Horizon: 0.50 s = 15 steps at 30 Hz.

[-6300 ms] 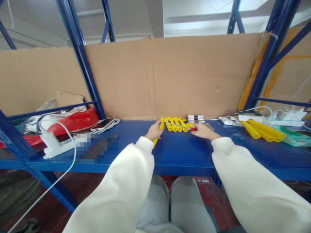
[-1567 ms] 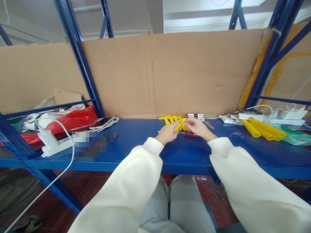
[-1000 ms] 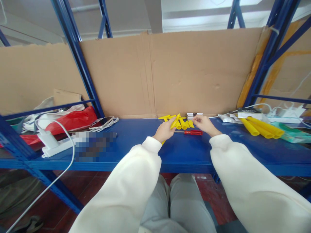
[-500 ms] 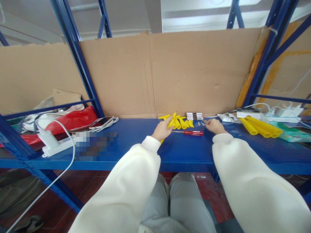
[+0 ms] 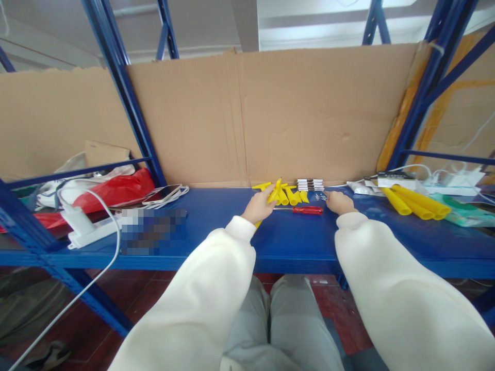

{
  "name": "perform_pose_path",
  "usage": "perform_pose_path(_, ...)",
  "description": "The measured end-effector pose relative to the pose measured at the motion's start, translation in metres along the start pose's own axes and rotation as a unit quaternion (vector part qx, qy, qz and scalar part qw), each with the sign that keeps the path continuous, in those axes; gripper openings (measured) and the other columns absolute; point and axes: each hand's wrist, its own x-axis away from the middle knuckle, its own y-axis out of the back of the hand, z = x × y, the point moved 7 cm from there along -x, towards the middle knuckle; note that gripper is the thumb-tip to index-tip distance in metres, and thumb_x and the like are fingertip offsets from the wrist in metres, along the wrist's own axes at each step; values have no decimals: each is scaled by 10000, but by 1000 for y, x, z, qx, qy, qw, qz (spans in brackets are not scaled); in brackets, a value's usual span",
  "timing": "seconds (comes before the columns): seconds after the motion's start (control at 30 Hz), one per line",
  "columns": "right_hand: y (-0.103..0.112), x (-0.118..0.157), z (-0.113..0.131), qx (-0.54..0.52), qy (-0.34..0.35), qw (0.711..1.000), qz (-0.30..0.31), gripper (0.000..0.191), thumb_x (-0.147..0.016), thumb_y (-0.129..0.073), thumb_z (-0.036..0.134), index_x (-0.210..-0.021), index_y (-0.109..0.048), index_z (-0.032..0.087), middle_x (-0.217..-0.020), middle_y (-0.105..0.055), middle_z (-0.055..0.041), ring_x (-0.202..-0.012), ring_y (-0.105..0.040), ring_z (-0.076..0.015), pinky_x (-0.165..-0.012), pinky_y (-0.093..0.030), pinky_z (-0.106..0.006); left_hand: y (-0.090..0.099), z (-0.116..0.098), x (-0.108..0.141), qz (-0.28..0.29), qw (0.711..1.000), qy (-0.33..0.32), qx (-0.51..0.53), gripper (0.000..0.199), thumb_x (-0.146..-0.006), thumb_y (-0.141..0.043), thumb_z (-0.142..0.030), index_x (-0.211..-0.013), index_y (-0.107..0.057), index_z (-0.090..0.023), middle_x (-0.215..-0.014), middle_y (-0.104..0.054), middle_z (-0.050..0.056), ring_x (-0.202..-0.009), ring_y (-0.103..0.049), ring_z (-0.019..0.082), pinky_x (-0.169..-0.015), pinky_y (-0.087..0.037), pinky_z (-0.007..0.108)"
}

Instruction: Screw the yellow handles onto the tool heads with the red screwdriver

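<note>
My left hand is closed around a yellow plastic piece, whose upper end points up past the fingers and whose lower end shows below the hand. Beside it several yellow plastic parts lie in a row on the blue shelf. My right hand rests low over the shelf with fingers pinched together; what they hold, if anything, is too small to make out. Just left of those fingertips are small metal bits, perhaps screws. Between the hands lies a red-handled screwdriver, its shaft toward my left hand.
A stack of white-and-black pieces stands against the cardboard back panel. Rolled yellow tubes and a green packet lie at the right. A white power strip and red bag sit left, near blue posts.
My right hand has shifted very slightly left, toward the small metal bits. My left hand stays in place with the yellow piece.
</note>
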Motion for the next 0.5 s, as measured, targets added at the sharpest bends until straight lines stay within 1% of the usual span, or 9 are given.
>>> perform_pose_path(0.1,2,-3,-3,-17,-7,1000,-19,389,-949,-476,166,-1253,-707,90,-1214,-712,-275,-1182,-689,-337,-939,-538,-397,0,0,0,0,1000,3,-1,620,-885,-649,-144,-1495,-543,-183,-1368,-691,137,-1146,-727,284,-1013,-560,386)
perform_pose_path(0.2,4,-9,-10,-54,-30,997,-34,353,-936,-511,198,-1186,-746,114,-1179,-735,-240,-1135,-707,-323,-920,-541,-377,1,0,1,3,1000,6,-6,621,-889,-647,-142,-1499,-539,-174,-1380,-682,142,-1155,-723,285,-1027,-552,388)
perform_pose_path(0.27,6,-13,-16,-81,-40,995,-46,327,-932,-529,237,-1124,-773,132,-1129,-755,-212,-1086,-720,-309,-895,-544,-359,1,-1,1,4,1000,4,-9,623,-889,-647,-144,-1501,-539,-187,-1375,-686,135,-1150,-726,283,-1032,-548,393)
perform_pose_path(0.33,7,-17,-19,-100,-32,993,-51,306,-921,-553,265,-1075,-787,142,-1070,-770,-192,-1045,-725,-299,-870,-543,-344,1,-1,1,1,1000,2,-11,626,-887,-652,-148,-1500,-542,-209,-1365,-694,125,-1136,-731,282,-1028,-551,401)
perform_pose_path(0.4,7,-20,-19,-107,-12,993,-38,272,-890,-584,242,-1043,-792,158,-1027,-777,-167,-1017,-727,-287,-857,-541,-334,1,-1,1,1,1000,4,-12,628,-887,-653,-151,-1502,-542,-220,-1370,-692,123,-1129,-734,282,-1022,-554,404)
perform_pose_path(0.5,1,-22,-16,-90,13,996,7,243,-826,-620,175,-991,-797,198,-1030,-778,-134,-1007,-724,-282,-864,-543,-353,1,-1,2,6,1000,8,-14,631,-891,-646,-157,-1509,-533,-217,-1397,-673,129,-1137,-729,286,-1016,-557,403)
